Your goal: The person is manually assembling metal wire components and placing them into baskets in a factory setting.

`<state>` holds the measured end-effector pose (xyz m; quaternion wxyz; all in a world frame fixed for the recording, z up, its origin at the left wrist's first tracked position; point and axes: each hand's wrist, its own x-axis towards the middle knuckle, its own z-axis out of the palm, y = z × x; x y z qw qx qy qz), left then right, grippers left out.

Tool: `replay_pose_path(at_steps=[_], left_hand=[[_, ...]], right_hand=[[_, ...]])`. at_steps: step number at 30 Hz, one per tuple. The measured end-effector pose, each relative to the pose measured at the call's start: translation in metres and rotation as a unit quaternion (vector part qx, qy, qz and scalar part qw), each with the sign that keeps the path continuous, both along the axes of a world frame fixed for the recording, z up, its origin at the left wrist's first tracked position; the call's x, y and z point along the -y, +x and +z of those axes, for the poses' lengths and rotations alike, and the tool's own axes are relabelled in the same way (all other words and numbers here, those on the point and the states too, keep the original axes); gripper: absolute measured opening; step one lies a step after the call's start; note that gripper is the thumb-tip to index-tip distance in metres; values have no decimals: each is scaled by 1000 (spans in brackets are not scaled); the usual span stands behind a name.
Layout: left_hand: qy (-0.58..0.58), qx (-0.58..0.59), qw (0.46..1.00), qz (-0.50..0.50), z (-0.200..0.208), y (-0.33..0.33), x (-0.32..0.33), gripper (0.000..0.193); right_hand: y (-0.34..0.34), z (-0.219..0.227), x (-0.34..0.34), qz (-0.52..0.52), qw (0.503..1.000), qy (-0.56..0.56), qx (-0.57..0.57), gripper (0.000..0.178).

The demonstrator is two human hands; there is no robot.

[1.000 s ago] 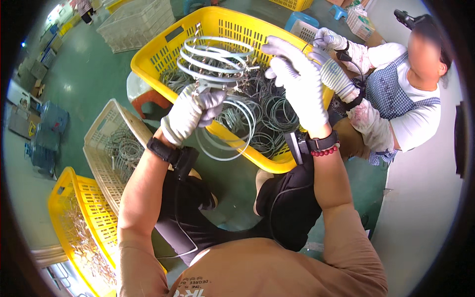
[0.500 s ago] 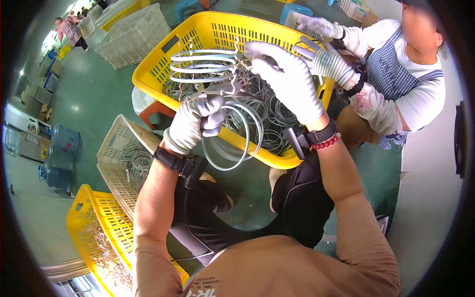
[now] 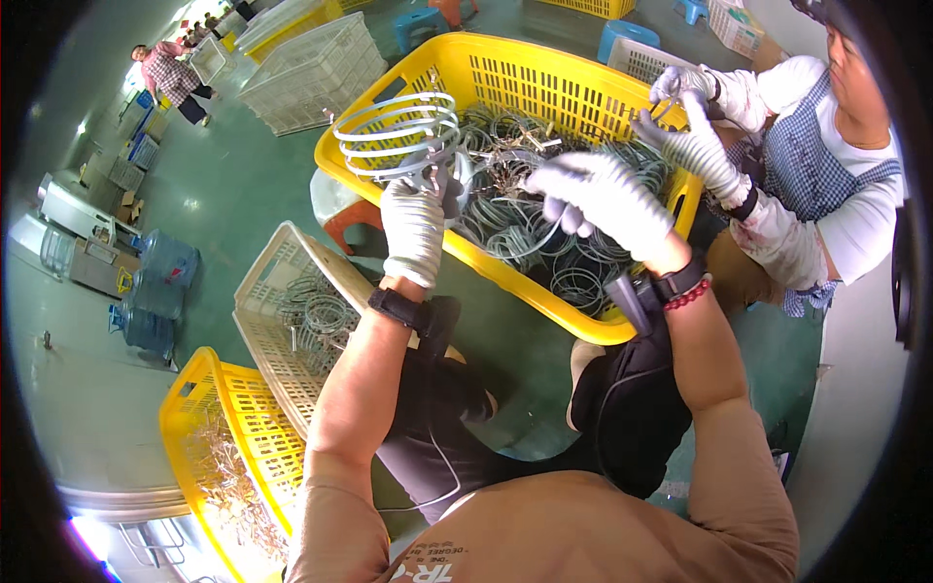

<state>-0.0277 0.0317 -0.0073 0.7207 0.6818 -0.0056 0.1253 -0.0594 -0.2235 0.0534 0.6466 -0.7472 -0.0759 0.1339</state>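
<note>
My left hand (image 3: 416,222), in a white-and-grey glove, is closed around the bottom of an upright coil of light-grey tubing or cable (image 3: 387,138) with small metal-looking ends. It holds the coil over the left part of a large yellow basket (image 3: 525,64). Inside that basket lies a heap of similar grey coils (image 3: 510,233), mixed with tangled metal-looking pieces. My right hand (image 3: 614,201), gloved alike, hovers over the heap's right part with fingers bent and smeared by motion. Whether it grips a loop beneath it cannot be made out.
A beige basket (image 3: 282,238) of coils and another yellow basket (image 3: 206,361) of thin copper-coloured pieces stand at my left. Across the right rim, a gloved co-worker (image 3: 826,185) handles something small. Water jugs (image 3: 160,277), stools (image 3: 420,24) and white crates (image 3: 316,78) stand farther off.
My right hand has moved away from the coil, rightward and down over the heap. The loops that hung below my left hand no longer show there. The co-worker's hands have drawn together.
</note>
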Motion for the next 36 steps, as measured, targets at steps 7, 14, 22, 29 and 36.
replay_pose_path(at_steps=[7, 14, 22, 29, 36], left_hand=[[117, -15, 988, -105, -10, -14, 7, 24], [173, -61, 973, -137, -17, -16, 14, 17], [303, -88, 936, -155, -3, -20, 28, 28], [459, 35, 869, -179, -20, -14, 10, 30], [339, -75, 917, -195, -5, -17, 24, 24]], right_hand=[[33, -13, 24, -116, 949, 259, 138, 28], [14, 18, 7, -163, 954, 101, 232, 28], [7, 9, 18, -30, 916, -67, 394, 30], [7, 17, 17, 7, 918, -54, 392, 28], [12, 8, 24, 14, 898, -83, 432, 28]])
